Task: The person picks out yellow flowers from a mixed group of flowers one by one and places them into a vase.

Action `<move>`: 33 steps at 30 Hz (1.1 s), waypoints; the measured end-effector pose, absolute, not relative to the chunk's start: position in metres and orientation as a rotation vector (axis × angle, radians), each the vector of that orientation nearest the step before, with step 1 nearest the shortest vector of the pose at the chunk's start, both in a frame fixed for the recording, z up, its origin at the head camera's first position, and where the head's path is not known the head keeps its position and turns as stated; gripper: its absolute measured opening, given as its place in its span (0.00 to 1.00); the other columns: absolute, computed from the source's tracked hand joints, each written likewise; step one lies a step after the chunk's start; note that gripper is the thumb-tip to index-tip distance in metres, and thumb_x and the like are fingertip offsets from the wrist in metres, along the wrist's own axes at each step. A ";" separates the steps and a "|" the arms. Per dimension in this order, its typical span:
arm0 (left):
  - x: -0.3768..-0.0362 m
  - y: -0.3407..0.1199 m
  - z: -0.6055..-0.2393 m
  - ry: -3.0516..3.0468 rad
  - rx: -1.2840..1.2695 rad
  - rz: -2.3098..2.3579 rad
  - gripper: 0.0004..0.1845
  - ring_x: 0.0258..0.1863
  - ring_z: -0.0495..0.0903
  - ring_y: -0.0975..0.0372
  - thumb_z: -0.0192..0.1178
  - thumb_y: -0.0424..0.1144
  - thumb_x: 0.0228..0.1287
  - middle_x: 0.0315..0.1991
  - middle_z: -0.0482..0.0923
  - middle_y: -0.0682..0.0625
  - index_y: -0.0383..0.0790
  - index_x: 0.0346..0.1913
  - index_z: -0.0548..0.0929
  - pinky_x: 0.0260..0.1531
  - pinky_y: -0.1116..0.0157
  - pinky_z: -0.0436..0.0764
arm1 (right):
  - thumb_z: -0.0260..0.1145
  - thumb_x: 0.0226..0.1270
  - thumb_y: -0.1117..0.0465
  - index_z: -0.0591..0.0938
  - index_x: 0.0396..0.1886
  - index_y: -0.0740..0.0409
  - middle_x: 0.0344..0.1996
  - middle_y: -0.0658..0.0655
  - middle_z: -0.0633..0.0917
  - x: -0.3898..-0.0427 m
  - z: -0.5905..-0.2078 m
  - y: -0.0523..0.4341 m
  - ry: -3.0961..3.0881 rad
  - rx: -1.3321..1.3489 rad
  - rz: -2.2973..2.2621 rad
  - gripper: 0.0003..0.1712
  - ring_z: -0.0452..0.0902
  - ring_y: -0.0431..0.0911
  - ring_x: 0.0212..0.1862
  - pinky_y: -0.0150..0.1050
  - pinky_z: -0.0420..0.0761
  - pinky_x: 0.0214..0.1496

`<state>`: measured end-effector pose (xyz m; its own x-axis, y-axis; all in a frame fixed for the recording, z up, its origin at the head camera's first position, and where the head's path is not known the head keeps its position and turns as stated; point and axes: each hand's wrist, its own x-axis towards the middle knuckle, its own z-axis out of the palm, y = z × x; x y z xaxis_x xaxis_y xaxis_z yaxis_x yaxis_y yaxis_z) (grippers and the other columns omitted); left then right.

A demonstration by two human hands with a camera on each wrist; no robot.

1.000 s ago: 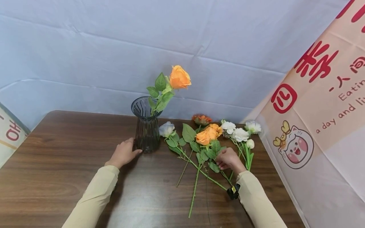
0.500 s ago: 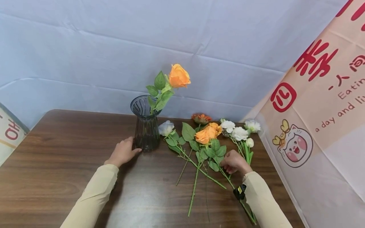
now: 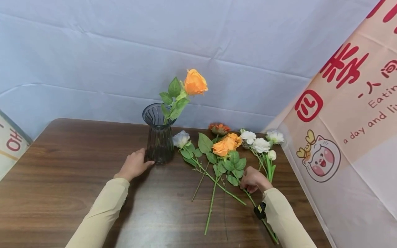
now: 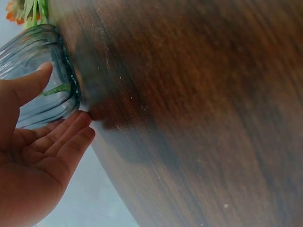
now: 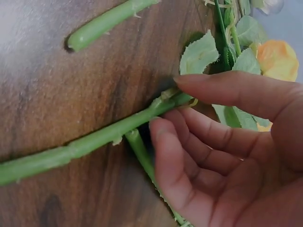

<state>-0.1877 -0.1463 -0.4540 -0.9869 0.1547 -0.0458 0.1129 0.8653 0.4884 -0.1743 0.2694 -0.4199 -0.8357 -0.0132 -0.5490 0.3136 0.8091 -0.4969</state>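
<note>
My left hand (image 3: pixel 134 166) holds the dark ribbed glass vase (image 3: pixel 159 146) low at its left side, thumb at the front. In the left wrist view, the thumb lies across the glass (image 4: pixel 59 101) and the fingers reach along its other side. One orange rose (image 3: pixel 195 82) leans right out of the vase. Farther right, my right hand (image 3: pixel 255 179) pinches the green stem of an orange rose (image 5: pixel 90 143) between thumb and index finger. That stem still lies low over the table. Which of the clustered orange blooms (image 3: pixel 224 147) belongs to it is hard to tell.
A pale blue rose (image 3: pixel 181 140) lies right of the vase. An orange-red flower (image 3: pixel 219 129) is behind the roses. White flowers (image 3: pixel 261 146) lie near the right edge. Loose stems (image 3: pixel 211 208) cross the brown table (image 3: pixel 77 179), with cloth walls behind and right.
My right hand has shifted slightly right and nearer me along the stems, and a stem's lower end now shows beneath the right forearm. The left hand and vase stay put.
</note>
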 end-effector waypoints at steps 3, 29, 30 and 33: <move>-0.188 -0.147 -0.455 2.956 0.213 0.766 0.34 0.50 0.70 0.36 0.59 0.45 0.61 0.52 0.69 0.25 0.18 0.58 0.63 0.47 0.43 0.71 | 0.63 0.45 0.77 0.73 0.11 0.59 0.11 0.56 0.75 -0.175 -0.420 0.270 2.441 0.222 -0.807 0.13 0.70 0.43 0.12 0.36 0.78 0.17; -0.186 -0.148 -0.452 2.964 0.228 0.766 0.34 0.50 0.69 0.35 0.59 0.44 0.61 0.53 0.68 0.25 0.17 0.58 0.63 0.49 0.42 0.69 | 0.61 0.46 0.79 0.79 0.22 0.71 0.16 0.56 0.78 -0.182 -0.391 0.286 2.394 0.100 -0.990 0.04 0.74 0.43 0.15 0.40 0.81 0.22; -0.186 -0.147 -0.451 2.963 0.226 0.758 0.34 0.50 0.69 0.36 0.59 0.44 0.62 0.53 0.68 0.25 0.18 0.58 0.63 0.49 0.42 0.69 | 0.60 0.47 0.79 0.78 0.22 0.71 0.16 0.56 0.78 -0.183 -0.389 0.286 2.389 0.089 -0.991 0.04 0.74 0.43 0.15 0.41 0.81 0.22; -0.186 -0.147 -0.451 2.964 0.229 0.748 0.34 0.50 0.70 0.36 0.59 0.44 0.61 0.52 0.69 0.25 0.18 0.58 0.63 0.49 0.42 0.69 | 0.60 0.48 0.79 0.77 0.23 0.70 0.18 0.57 0.78 -0.184 -0.384 0.288 2.375 0.076 -1.008 0.04 0.74 0.44 0.15 0.43 0.81 0.23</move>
<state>-0.1860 -0.1471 -0.4511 -0.9860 0.1628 -0.0373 0.1257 0.8701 0.4766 -0.1838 0.2876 -0.3841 -0.8456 -0.1571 -0.5102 0.2577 0.7169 -0.6478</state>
